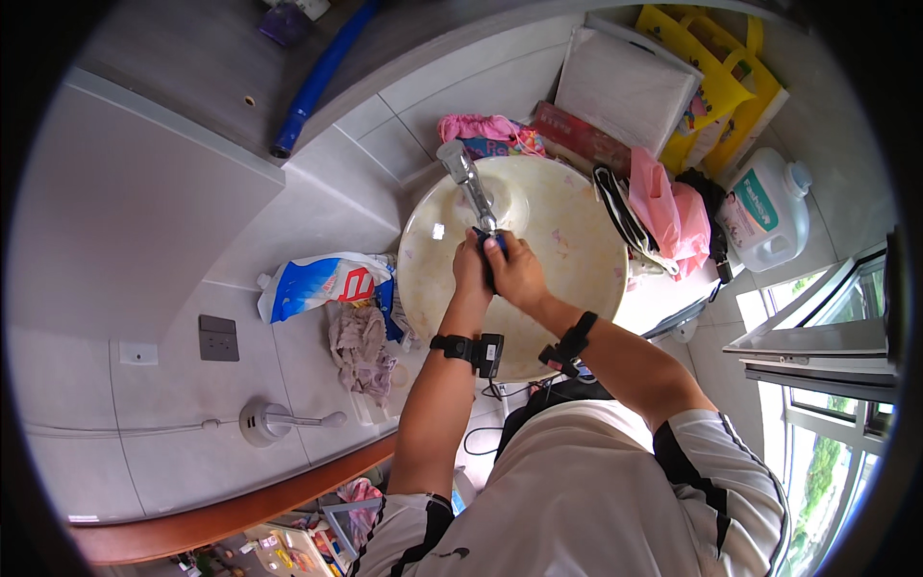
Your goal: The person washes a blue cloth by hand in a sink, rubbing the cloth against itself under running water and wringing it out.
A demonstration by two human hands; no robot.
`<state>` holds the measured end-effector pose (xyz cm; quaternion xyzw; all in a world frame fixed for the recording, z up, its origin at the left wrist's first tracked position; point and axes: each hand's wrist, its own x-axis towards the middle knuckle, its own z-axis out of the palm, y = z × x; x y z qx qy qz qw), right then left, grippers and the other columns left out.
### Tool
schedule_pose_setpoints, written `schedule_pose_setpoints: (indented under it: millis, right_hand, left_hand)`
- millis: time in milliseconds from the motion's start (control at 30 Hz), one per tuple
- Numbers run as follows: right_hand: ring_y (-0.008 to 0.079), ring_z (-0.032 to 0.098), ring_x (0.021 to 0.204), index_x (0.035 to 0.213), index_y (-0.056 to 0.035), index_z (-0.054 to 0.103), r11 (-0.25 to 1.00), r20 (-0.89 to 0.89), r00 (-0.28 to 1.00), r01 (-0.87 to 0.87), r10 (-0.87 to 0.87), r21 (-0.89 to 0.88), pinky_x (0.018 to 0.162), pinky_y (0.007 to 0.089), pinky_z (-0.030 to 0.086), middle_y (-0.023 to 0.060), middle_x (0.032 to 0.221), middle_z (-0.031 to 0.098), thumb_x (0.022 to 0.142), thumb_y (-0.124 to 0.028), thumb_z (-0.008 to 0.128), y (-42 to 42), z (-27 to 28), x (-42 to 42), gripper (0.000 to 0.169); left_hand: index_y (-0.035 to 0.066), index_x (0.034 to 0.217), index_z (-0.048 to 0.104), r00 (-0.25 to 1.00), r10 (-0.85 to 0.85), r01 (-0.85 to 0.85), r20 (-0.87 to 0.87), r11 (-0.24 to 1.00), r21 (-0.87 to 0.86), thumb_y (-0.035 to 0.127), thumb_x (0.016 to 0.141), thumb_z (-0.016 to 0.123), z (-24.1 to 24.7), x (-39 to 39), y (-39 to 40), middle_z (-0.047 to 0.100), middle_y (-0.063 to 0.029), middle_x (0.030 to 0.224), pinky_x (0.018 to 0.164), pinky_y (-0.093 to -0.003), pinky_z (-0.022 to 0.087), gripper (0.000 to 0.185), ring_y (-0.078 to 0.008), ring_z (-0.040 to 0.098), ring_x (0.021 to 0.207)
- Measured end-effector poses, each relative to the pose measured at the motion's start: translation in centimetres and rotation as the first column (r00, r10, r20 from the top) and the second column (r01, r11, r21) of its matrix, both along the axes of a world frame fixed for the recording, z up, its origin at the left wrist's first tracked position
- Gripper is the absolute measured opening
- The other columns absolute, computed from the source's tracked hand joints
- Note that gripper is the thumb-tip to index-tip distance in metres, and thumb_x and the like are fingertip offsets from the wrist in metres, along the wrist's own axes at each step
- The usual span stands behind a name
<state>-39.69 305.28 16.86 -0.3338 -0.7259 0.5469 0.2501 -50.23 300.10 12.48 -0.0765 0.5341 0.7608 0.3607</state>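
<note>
Both my hands meet over a round cream-coloured tabletop (pixel 577 288) with a glossy surface. They hold the dark blue and black grip of a handheld tool (pixel 472 184) with a clear, transparent front part. That front part points away from me and ends in a round, flared tip. My left hand (pixel 472 267) wraps the grip from the left. On its right side, my right hand (pixel 518 274) grasps it with the thumb near the top. How the fingers lie underneath is hidden. Black straps with small devices sit on both wrists, and a cable hangs from the left one.
A blue-and-white pouch (pixel 310 285) and crumpled cloth (pixel 359 339) lie left. A pink drawstring bag (pixel 490 135), red box (pixel 584 135) and yellow bags (pixel 699 86) stand behind. Pink plastic bag (pixel 667 209) and white jug (pixel 768 213) are right, near an open window (pixel 822 339). A grey cabinet (pixel 159 187) is upper left.
</note>
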Motion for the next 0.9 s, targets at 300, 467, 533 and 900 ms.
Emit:
schedule_pose_setpoints:
  millis: [300,467,533,900]
  right_hand:
    - [0.0496,0.063,0.093,0.108,-0.0018,0.06,0.981,0.224,0.97,0.053,-0.095,0.189,0.081,0.0557,0.05,0.0324,0.096,0.064,0.099,-0.039,0.053,5.0,-1.5,-2.9,0.039]
    - [0.0504,0.062,0.093,0.103,-0.0027,0.06,0.974,0.116,0.993,-0.036,0.01,0.225,0.081,0.054,0.051,0.0318,0.102,0.061,0.097,-0.037,0.058,1.3,0.4,-1.1,0.035]
    - [0.0489,0.063,0.092,0.101,-0.0018,0.061,0.965,0.193,0.971,0.091,-0.141,0.245,0.081,0.0532,0.051,0.0305,0.101,0.063,0.099,-0.039,0.055,4.7,-0.8,-3.0,0.038]
    - [0.05,0.063,0.09,0.094,0.003,0.061,0.967,0.105,0.983,0.127,-0.153,0.219,0.08,0.0536,0.05,0.031,0.096,0.065,0.097,-0.041,0.058,5.3,-2.2,-3.5,0.044]
  left_hand:
    - [0.004,0.106,0.064,0.991,-0.135,0.133,-0.022,0.989,-0.068,0.029,0.104,0.049,-1.1,-0.2,1.3,0.069,-0.0079,0.1,0.077,-0.0366,0.056,0.03,-0.0211,0.067,0.087]
    - [0.003,0.103,0.064,0.988,-0.124,0.117,0.088,0.99,0.076,0.024,0.103,0.048,-1.4,-0.9,0.7,0.066,-0.0078,0.097,0.077,-0.0364,0.053,0.026,-0.0207,0.064,0.089]
    - [0.005,0.104,0.065,0.975,-0.215,0.218,0.052,0.975,-0.052,0.025,0.102,0.05,1.4,1.7,1.5,0.067,-0.0068,0.095,0.079,-0.0355,0.054,0.025,-0.0215,0.066,0.086]
    - [0.006,0.097,0.063,0.962,-0.267,0.272,0.062,0.954,-0.122,0.026,0.099,0.048,2.4,2.0,1.3,0.065,-0.0068,0.087,0.067,-0.0337,0.054,0.026,-0.0188,0.064,0.073]
